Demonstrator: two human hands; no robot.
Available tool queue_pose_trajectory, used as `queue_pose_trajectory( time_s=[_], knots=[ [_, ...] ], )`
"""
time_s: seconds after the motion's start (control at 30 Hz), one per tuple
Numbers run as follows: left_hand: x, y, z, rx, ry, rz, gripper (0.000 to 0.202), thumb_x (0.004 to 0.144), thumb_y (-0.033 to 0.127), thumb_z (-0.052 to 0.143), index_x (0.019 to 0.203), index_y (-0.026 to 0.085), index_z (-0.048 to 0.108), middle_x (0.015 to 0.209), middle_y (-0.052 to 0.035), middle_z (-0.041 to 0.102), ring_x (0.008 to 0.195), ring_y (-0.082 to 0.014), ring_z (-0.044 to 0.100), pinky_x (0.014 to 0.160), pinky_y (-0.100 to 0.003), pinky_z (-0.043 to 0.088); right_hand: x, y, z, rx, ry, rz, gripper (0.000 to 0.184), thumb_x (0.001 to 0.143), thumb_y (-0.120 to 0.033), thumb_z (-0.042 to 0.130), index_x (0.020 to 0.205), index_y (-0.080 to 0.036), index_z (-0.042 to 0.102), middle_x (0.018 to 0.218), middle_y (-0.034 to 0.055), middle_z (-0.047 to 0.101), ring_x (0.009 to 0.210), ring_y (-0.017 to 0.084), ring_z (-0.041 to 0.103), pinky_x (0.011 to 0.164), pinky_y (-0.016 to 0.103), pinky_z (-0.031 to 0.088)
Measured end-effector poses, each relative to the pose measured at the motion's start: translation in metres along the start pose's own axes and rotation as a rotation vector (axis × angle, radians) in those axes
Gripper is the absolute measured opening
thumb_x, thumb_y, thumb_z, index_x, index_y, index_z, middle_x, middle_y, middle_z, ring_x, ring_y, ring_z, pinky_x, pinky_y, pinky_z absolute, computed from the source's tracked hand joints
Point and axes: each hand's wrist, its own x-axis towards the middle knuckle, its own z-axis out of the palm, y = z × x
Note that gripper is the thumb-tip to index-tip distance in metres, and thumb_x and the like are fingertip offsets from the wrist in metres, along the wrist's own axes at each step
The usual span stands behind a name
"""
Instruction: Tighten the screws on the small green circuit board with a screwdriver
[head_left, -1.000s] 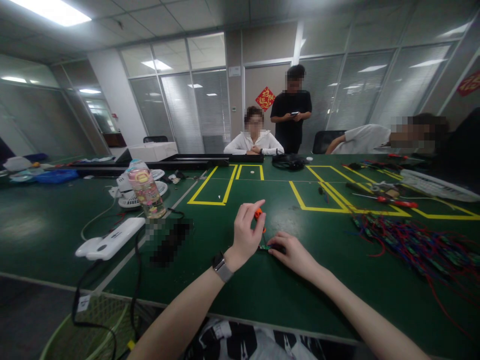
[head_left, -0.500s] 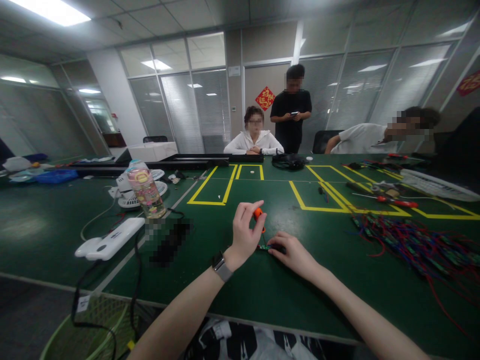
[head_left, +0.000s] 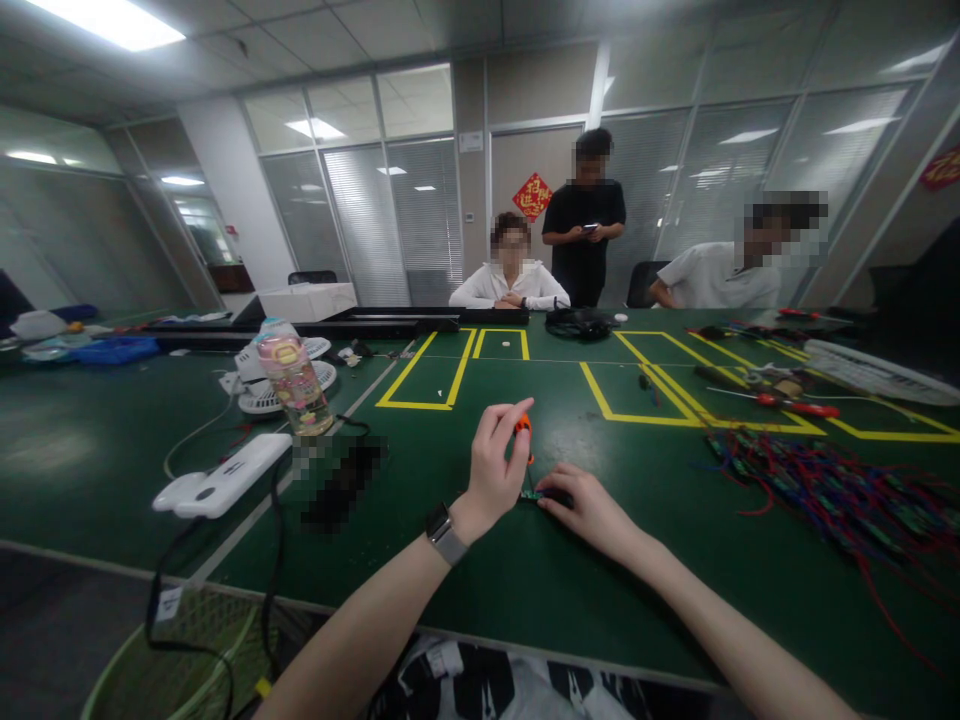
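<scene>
My left hand [head_left: 495, 462] is closed around a small orange-handled screwdriver [head_left: 523, 426], which stands nearly upright above the green table [head_left: 480, 590]. Its thin dark shaft points down to a small green circuit board [head_left: 530, 495] on the tabletop. With bent fingers, my right hand [head_left: 583, 503] pinches the board's right end; dark wires seem to lie under those fingers. Part of the board is covered by the hand, and the exact contact of the screwdriver's tip is too small to make out.
On the right lies a heap of wired circuit boards [head_left: 832, 490], behind it a red-handled screwdriver [head_left: 806, 406] and a white keyboard [head_left: 877, 372]. A drink bottle [head_left: 295, 385], a white device [head_left: 225, 475] and cables stand left. Several people are across the table.
The screwdriver's handle leans slightly differently in my left hand, while my right hand stays at the board. Across the table, the person at the right has sat up more and shifted left.
</scene>
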Motion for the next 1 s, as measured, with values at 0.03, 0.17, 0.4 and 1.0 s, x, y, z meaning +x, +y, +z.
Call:
queue_pose_trajectory(
  time_s=[0.03,0.17,0.4,1.0],
  knots=[
    [0.0002,0.0003,0.0001,-0.009,-0.006,0.001,0.033,0.099,0.02,0.039,0.129,0.02,0.053,0.103,-0.0076,0.056,0.094,-0.0171,0.056,0.082,-0.031,0.049,0.0,0.0002,0.0002,0.001,0.0,-0.001,0.012,0.086,-0.018,0.06,0.094,-0.018,0.07,0.092,0.0058,0.063,0.088,0.021,0.06,0.081,0.032,0.048],
    [0.0002,0.0001,0.0006,0.017,0.038,0.004,0.026,0.095,0.024,0.05,0.119,0.02,0.059,0.095,-0.0055,0.054,0.087,-0.0164,0.055,0.077,-0.03,0.049,-0.0002,0.0007,0.0006,0.001,0.001,0.005,0.013,0.087,-0.019,0.06,0.095,-0.019,0.07,0.092,0.0059,0.063,0.088,0.021,0.06,0.08,0.032,0.049],
    [-0.0001,0.0005,0.0004,-0.021,-0.014,0.004,0.036,0.099,0.02,0.037,0.132,0.02,0.05,0.105,-0.0082,0.057,0.095,-0.0174,0.056,0.083,-0.032,0.05,-0.0007,0.0018,0.0005,0.012,0.003,0.001,0.013,0.087,-0.019,0.06,0.094,-0.018,0.07,0.092,0.0059,0.063,0.087,0.021,0.061,0.079,0.032,0.049],
    [-0.0001,-0.0035,0.0005,0.039,0.03,-0.011,0.029,0.094,0.029,0.054,0.123,0.022,0.058,0.092,-0.0039,0.053,0.084,-0.0165,0.053,0.075,-0.03,0.048,0.0007,0.0041,0.0013,0.008,-0.012,0.01,0.013,0.086,-0.02,0.06,0.094,-0.019,0.07,0.092,0.0058,0.063,0.089,0.022,0.06,0.08,0.032,0.049]
  ],
)
